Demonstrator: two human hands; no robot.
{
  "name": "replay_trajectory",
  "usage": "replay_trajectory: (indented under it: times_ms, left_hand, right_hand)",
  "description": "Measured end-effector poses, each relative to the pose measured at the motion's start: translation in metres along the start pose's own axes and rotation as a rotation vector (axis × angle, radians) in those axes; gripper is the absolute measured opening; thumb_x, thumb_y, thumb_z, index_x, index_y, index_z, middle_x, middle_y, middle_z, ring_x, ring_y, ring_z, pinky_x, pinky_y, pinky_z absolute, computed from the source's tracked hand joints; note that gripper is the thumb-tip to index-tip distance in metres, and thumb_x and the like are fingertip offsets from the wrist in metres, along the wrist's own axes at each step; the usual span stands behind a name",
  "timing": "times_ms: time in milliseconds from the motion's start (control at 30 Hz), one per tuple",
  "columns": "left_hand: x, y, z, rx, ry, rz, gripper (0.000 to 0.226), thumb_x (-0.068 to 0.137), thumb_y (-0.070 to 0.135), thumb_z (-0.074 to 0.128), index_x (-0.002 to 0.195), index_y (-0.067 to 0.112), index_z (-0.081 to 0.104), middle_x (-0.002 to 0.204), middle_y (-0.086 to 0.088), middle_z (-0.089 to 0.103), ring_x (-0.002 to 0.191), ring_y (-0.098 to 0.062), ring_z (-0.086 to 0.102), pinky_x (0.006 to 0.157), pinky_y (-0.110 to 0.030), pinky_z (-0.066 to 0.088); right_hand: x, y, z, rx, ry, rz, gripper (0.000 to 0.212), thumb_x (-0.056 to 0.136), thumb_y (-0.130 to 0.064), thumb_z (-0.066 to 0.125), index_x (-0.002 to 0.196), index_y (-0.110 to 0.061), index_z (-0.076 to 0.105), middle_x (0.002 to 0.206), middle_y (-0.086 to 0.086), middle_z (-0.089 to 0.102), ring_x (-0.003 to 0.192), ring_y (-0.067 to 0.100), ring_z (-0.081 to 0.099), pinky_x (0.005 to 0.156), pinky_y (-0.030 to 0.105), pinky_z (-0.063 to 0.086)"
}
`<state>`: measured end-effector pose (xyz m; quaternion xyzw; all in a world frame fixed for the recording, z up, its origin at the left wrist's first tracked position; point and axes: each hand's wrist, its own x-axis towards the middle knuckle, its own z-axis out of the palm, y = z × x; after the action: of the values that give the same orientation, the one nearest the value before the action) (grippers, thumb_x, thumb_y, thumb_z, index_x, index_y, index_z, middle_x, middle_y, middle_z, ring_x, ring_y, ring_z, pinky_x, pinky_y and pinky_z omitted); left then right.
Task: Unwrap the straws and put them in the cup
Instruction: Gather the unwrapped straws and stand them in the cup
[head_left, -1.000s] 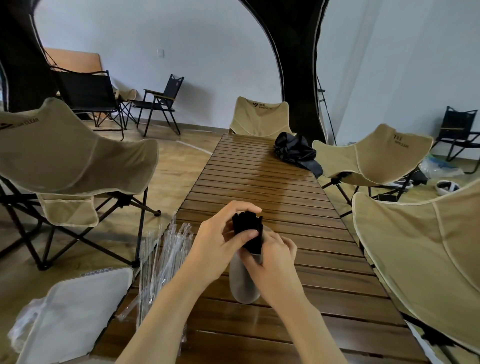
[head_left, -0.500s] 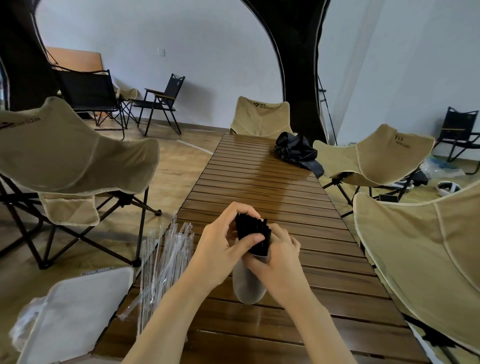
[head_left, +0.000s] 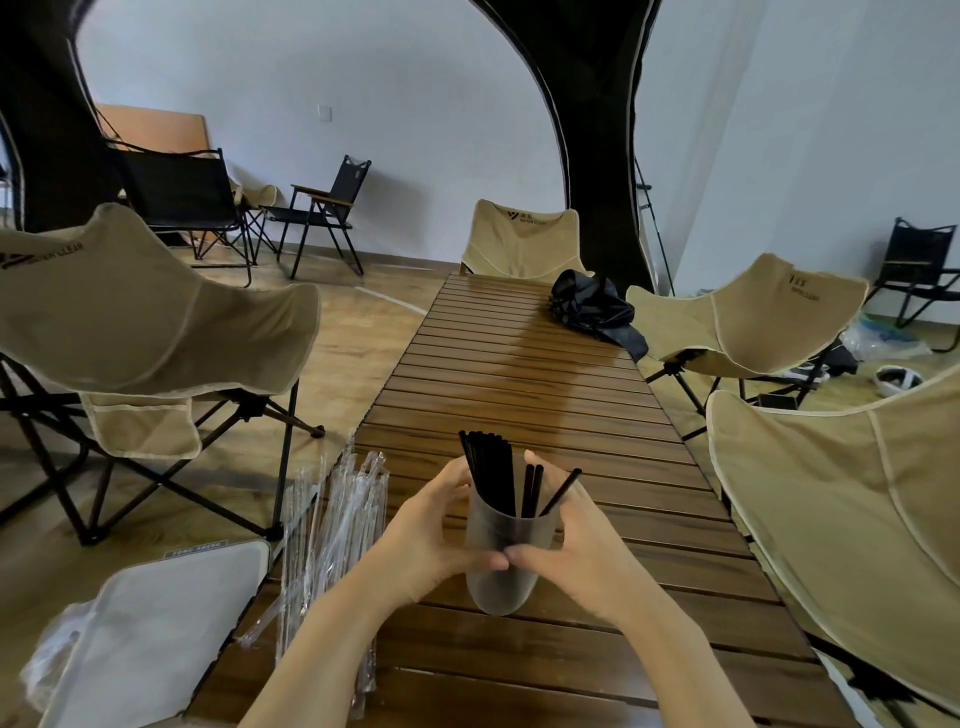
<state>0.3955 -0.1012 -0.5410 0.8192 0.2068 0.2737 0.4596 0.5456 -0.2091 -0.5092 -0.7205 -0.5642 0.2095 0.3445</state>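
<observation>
A frosted grey cup (head_left: 498, 582) stands upright on the slatted wooden table (head_left: 545, 395) close in front of me. Several black straws (head_left: 493, 478) stick out of its top, most bunched at the left and one leaning right. My left hand (head_left: 431, 530) curls round the cup's left side. My right hand (head_left: 576, 540) curls round its right side. The thumbs of both hands meet on the cup's near wall. A heap of clear plastic straw wrappers (head_left: 332, 525) lies on the table's left edge.
Beige folding chairs stand to the left (head_left: 150, 322), right (head_left: 852, 493) and far end (head_left: 519, 239) of the table. A black bundle of fabric (head_left: 592, 306) lies on the far right of the table. A white bag (head_left: 150, 629) sits low at left.
My hands slid down from the bunched straw tops to the cup's sides. The straws dropped into the cup and fanned apart. The cup now stands upright.
</observation>
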Motion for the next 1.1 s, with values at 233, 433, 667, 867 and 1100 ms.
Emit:
replay_trajectory:
  times_ms: [233, 433, 667, 867, 1100]
  left_hand:
    - [0.005, 0.001, 0.006, 0.118, 0.02, 0.007, 0.085, 0.06, 0.052, 0.077, 0.133, 0.053, 0.032, 0.135, 0.022, 0.045, 0.125, 0.004, 0.042, 0.107, -0.03, 0.041]
    - [0.005, -0.003, 0.01, 0.124, 0.035, -0.003, 0.082, 0.066, 0.047, 0.074, 0.139, 0.036, 0.037, 0.132, 0.017, 0.048, 0.12, -0.003, 0.049, 0.101, -0.034, 0.046]
    - [0.007, -0.006, 0.012, 0.162, 0.011, 0.002, 0.074, 0.071, 0.032, 0.075, 0.137, 0.038, 0.04, 0.132, 0.015, 0.048, 0.122, -0.009, 0.048, 0.1, -0.038, 0.046]
    - [0.005, -0.01, 0.007, 0.147, 0.022, -0.039, 0.095, 0.066, 0.025, 0.085, 0.14, 0.043, 0.028, 0.133, 0.021, 0.049, 0.122, -0.001, 0.05, 0.101, -0.034, 0.048]
    - [0.005, -0.008, 0.006, 0.127, 0.038, -0.123, 0.089, 0.067, 0.029, 0.084, 0.137, 0.044, 0.031, 0.13, 0.024, 0.048, 0.118, -0.001, 0.052, 0.101, -0.031, 0.047]
  right_hand:
    - [0.004, -0.012, 0.008, -0.166, 0.012, -0.055, 0.079, 0.085, -0.031, 0.062, 0.145, -0.041, 0.011, 0.152, -0.024, -0.001, 0.144, 0.01, 0.003, 0.118, 0.042, 0.014]
    - [0.01, -0.029, 0.025, -0.285, 0.182, -0.103, 0.052, 0.094, -0.044, 0.046, 0.141, -0.031, 0.03, 0.151, -0.015, 0.023, 0.143, 0.004, -0.001, 0.117, 0.036, 0.001]
    - [0.012, -0.035, 0.017, -0.092, 0.236, -0.131, 0.043, 0.087, -0.031, 0.063, 0.128, -0.033, 0.049, 0.115, -0.041, 0.025, 0.138, 0.008, 0.026, 0.116, 0.035, 0.014]
    - [0.01, -0.028, 0.016, 0.22, 0.302, -0.024, 0.033, 0.083, -0.022, 0.069, 0.114, -0.027, 0.059, 0.113, -0.016, 0.061, 0.108, 0.003, 0.056, 0.085, 0.019, 0.052]
    - [0.009, -0.015, 0.002, 0.635, 0.505, 0.086, 0.012, 0.087, -0.011, 0.061, 0.08, -0.019, 0.067, 0.091, 0.0, 0.069, 0.091, 0.005, 0.06, 0.072, 0.019, 0.046]
